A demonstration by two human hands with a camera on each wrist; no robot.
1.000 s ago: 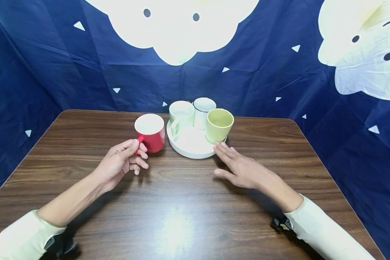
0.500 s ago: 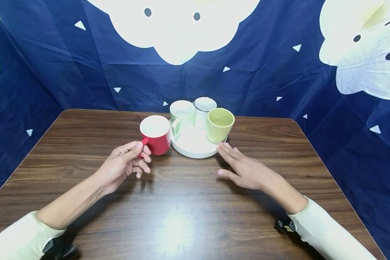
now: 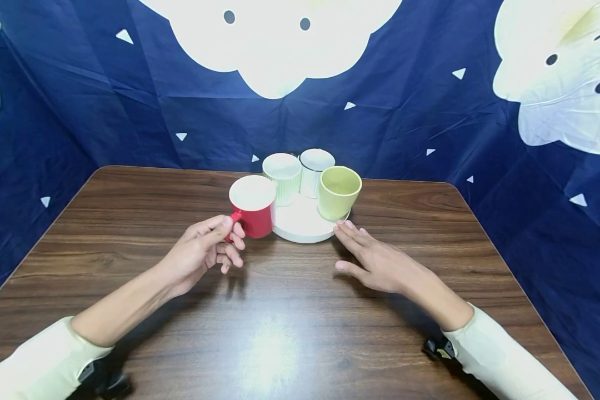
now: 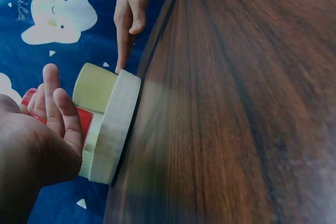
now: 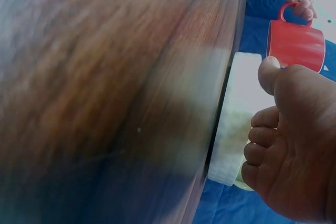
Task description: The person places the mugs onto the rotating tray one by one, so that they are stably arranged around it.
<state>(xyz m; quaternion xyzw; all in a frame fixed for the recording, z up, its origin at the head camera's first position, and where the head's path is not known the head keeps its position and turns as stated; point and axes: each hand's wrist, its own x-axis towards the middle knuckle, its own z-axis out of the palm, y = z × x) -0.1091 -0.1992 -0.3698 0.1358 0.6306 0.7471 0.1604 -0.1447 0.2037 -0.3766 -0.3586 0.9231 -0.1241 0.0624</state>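
Observation:
My left hand [image 3: 205, 250] pinches the handle of a red mug [image 3: 258, 215] with a white inside. The mug is upright and overlaps the left edge of a round white tray [image 3: 302, 228] in the head view; in the right wrist view the red mug [image 5: 297, 44] shows above the tray's level. On the tray stand a ribbed pale green mug [image 3: 287, 186], a white cup with a dark rim [image 3: 310, 180] and a yellow-green cup [image 3: 338, 195]. The fingers of my right hand [image 3: 377, 264] are straight, their tips right at the tray's front right rim, near the yellow-green cup.
A dark wooden table [image 3: 270, 333] carries the tray near its far edge. Behind it hangs a blue cloth [image 3: 220, 122] with white cloud figures. Each sleeve has a small black device [image 3: 437, 349] at the wrist.
My left hand has carried the red mug to the right, from beside the tray to over its left edge, hiding the pale green mug's handle. My right hand has stayed almost still at the rim.

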